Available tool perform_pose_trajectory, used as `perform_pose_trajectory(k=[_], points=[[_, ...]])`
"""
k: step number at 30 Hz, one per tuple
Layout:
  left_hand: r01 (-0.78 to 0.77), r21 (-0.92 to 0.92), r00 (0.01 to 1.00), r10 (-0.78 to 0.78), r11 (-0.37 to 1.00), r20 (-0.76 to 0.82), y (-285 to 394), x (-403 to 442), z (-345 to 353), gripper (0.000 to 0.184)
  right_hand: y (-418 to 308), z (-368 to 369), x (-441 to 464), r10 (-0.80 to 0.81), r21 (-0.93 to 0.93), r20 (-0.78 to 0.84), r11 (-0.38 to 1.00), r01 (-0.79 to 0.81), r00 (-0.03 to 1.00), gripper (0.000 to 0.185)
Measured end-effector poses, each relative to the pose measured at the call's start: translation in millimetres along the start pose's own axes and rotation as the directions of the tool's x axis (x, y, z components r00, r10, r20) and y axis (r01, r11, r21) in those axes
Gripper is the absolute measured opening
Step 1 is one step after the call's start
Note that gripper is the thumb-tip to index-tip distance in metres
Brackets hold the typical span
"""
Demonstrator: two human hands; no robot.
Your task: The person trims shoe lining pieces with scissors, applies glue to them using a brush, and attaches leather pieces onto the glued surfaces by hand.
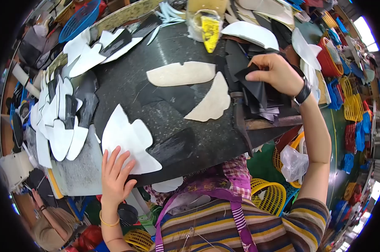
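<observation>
My left hand (116,176) lies with spread fingers on the lower edge of a white cut piece (127,136) with a curved, notched outline. My right hand (278,73) pinches a black cut piece (253,89) between thumb and fingers, above a pile of black pieces (236,59) at the right of the dark worktop (127,84). Between the hands lie two beige pieces, one long (181,74) and one with a serrated edge (211,100). Near them is a flat black piece (162,96). A dark smear or piece shows beside the white one; I cannot tell which.
White and black pieces (57,117) are heaped at the left, with more white ones (87,52) at the back left. A pot with a yellow tag (210,33) stands at the back. Yellow baskets (269,195) are below the table's right side. Another person's arm (51,216) shows lower left.
</observation>
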State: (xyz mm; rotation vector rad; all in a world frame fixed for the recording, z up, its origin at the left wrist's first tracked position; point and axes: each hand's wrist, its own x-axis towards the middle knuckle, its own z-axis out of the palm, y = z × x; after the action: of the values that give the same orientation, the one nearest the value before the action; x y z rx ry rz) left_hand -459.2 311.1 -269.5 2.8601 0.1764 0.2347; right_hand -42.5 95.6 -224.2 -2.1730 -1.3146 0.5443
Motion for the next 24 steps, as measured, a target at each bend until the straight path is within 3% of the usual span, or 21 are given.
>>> perform_pose_trajectory(k=[2,3,6,8,10,11,13,15,16,18,19,22,24], points=[[0.001,-0.036,0.999,-0.003,0.999,-0.041,15.2,11.8,4.3,0.034,-5.5,-20.7,-2.1,-0.033,-0.050,0.048,0.998,0.035,0.998,0.032],[-0.020,-0.056,0.998,0.017,0.998,-0.062,22.5,20.5,6.5,0.033,-4.4,-27.4,-2.8,-0.131,-0.153,0.033,0.979,0.135,0.991,0.033],[-0.147,-0.137,0.988,0.138,0.980,-0.072,52.1,64.9,7.3,0.034,-1.6,-39.0,15.8,-0.398,-0.542,0.044,0.761,0.357,0.916,0.028],[-0.257,-0.179,0.966,0.256,0.950,-0.025,69.3,101.4,6.7,0.035,19.5,-29.5,46.8,-0.491,-0.695,-0.003,0.628,0.351,0.871,0.021],[-0.353,-0.199,0.933,0.360,0.914,0.000,84.4,135.8,9.8,0.035,24.1,-21.2,55.0,-0.459,-0.747,-0.007,0.593,0.301,0.889,0.021],[-0.398,-0.211,0.912,0.410,0.893,0.013,90.6,151.7,11.4,0.036,23.3,-18.1,54.8,-0.638,-0.809,-0.093,0.496,0.315,0.764,0.026],[-0.442,-0.215,0.894,0.448,0.871,-0.025,96.3,178.9,25.1,0.035,14.5,-13.2,39.0,-0.775,-0.823,-0.220,0.474,0.314,0.593,0.031],[-0.495,-0.163,0.867,0.474,0.853,-0.155,103.7,203.4,39.2,0.034,-6.1,-11.5,-3.0,-0.726,-0.709,-0.345,0.617,0.341,0.595,0.033],[-0.479,-0.185,0.876,0.455,0.858,-0.157,107.6,212.5,42.7,0.033,-13.1,-5.0,-27.5,-0.593,-0.536,-0.391,0.768,0.350,0.704,0.029],[-0.445,-0.233,0.895,0.416,0.865,-0.161,114.1,228.1,49.8,0.031,-12.1,7.9,-65.7,-0.292,-0.326,-0.204,0.920,0.216,0.935,0.034],[-0.448,-0.244,0.890,0.403,0.860,-0.212,115.1,233.7,54.2,0.026,-9.8,14.4,-80.1,-0.191,-0.324,-0.084,0.933,0.155,0.978,0.043],[-0.405,-0.301,0.912,0.360,0.863,-0.197,111.0,241.1,57.2,0.024,11.1,42.5,-82.3,-0.210,-0.421,-0.132,0.897,0.137,0.969,0.054],[-0.366,-0.305,0.926,0.312,0.879,-0.213,108.4,241.5,54.5,0.020,13.6,43.4,-75.4,-0.229,-0.479,-0.119,0.865,0.146,0.966,0.051]])
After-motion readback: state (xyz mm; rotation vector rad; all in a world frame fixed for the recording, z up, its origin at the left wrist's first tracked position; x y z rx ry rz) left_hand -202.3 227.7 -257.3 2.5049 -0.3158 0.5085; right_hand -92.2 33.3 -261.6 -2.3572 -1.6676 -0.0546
